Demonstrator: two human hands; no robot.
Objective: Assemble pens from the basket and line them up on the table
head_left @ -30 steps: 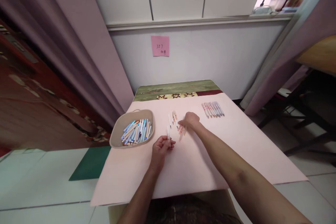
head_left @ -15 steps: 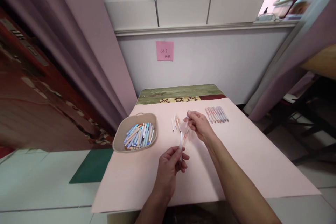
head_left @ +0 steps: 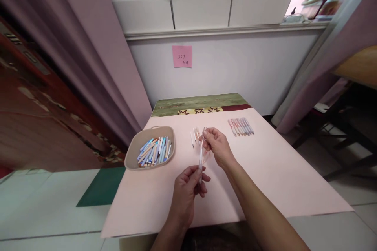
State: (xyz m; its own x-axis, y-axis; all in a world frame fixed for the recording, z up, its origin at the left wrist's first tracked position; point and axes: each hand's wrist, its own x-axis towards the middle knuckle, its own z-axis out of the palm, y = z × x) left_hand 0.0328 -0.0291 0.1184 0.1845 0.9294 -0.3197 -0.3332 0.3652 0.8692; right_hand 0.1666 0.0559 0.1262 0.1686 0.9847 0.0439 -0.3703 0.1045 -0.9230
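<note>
- All places relative to the basket (head_left: 133,150), a beige bin holding a jumbled heap of pens (head_left: 154,153), mostly blue, white and tan.
- Left hand (head_left: 186,188): right of the basket and a bit nearer than it. Thumb and fingers pinch a pale pen piece (head_left: 200,168), roughly upright.
- White refill (head_left: 201,153): rises out of that piece toward the other hand, so right of the basket too.
- Right hand (head_left: 219,148): level with the basket, farther right than the left hand. Thumb and fingertips pinch the top of a clear tube (head_left: 204,129), just above the refill. Can't tell if the refill is inside the tube.
- Pinkish clear parts (head_left: 205,158): lying right of the basket, partly behind the hands, too blurred to sort.
- Loose refills (head_left: 193,138): white, dark tips, side by side just right of the basket.
- Row of pens (head_left: 240,126): well right of the basket and slightly beyond it, laid parallel, pink to bluish.
- Desk (head_left: 265,188): pink cover under the basket; green patterned strip (head_left: 197,104) shows beyond it.
- Pink note (head_left: 182,56): on the wall beyond the basket, reads "357" plus smaller handwriting.
</note>
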